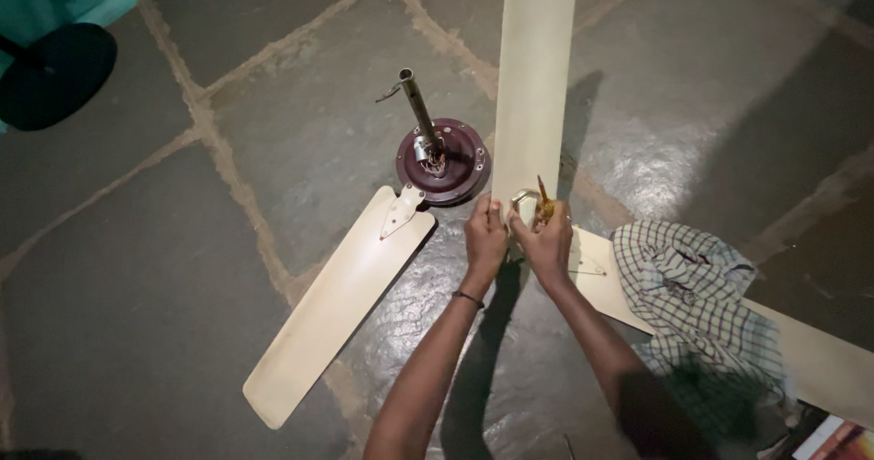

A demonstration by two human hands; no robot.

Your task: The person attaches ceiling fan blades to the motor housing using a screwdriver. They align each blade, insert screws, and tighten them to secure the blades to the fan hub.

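A cream ceiling fan blade (533,78) stands tilted up from the stone floor, its bracket end low near my hands. My left hand (483,239) grips the lower edge of this blade. Pressed against the metal bracket (523,201) at that end is my right hand (549,240), which holds a yellow-handled screwdriver (543,194). The dark maroon fan motor (443,162) with its downrod and loose wires sits just left of the blade.
A second cream blade (339,305) lies flat at lower left of the motor. A third blade (819,355) lies to the right, partly under a checked cloth (696,301). A black round object (55,73) and teal fabric sit at upper left.
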